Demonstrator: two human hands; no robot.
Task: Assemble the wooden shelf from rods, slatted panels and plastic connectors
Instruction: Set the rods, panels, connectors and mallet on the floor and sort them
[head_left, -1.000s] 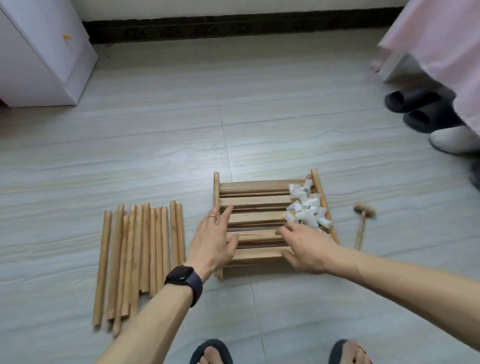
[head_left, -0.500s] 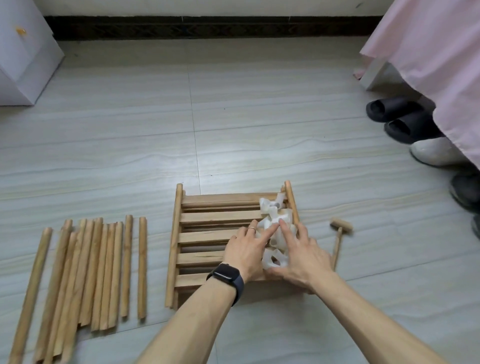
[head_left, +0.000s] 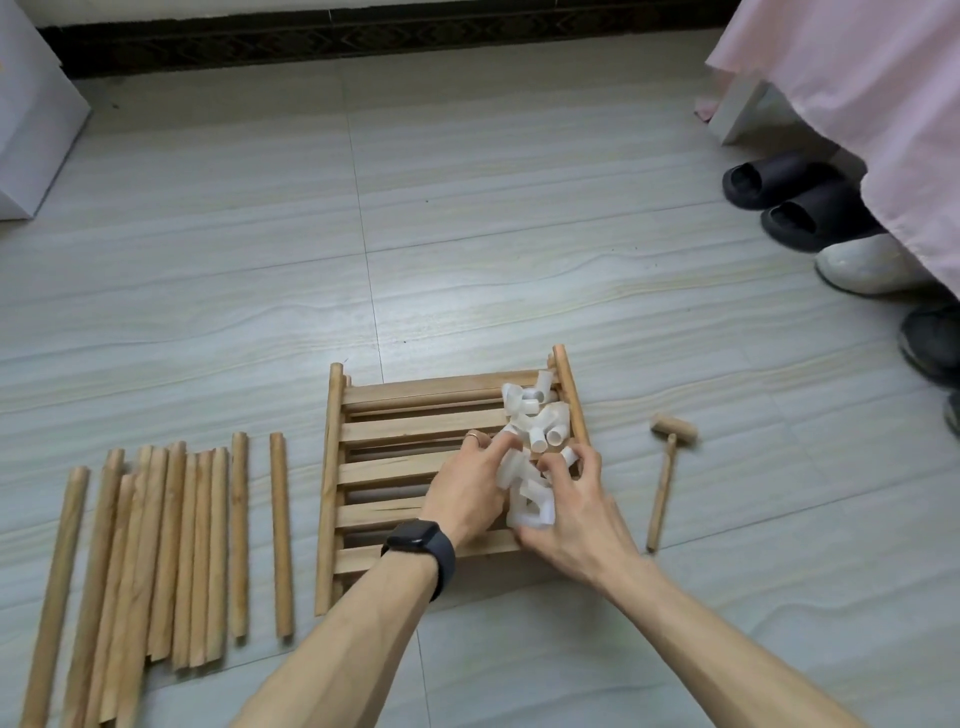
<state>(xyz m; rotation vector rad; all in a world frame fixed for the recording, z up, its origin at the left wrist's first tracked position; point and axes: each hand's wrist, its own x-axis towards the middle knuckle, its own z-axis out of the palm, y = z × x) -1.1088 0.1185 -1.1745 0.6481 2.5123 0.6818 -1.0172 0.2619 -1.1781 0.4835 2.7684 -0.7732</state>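
Observation:
A stack of slatted wooden panels (head_left: 395, 431) lies flat on the tiled floor. On its right side sits a heap of white plastic connectors (head_left: 540, 421). My left hand (head_left: 470, 488), with a ring and a dark watch on the wrist, and my right hand (head_left: 571, 509) curl their fingers around the near part of that heap, cupping several connectors between them. Several loose wooden rods (head_left: 171, 545) lie side by side on the floor to the left of the panels.
A small wooden mallet (head_left: 667, 467) lies on the floor right of the panels. Black and white slippers (head_left: 810, 208) stand at the right under a pink cloth (head_left: 872, 104). A white cabinet (head_left: 31, 130) stands at the far left.
Both hands moved from the panel's near edge onto the connector heap and closed in around it from both sides. The view swung right.

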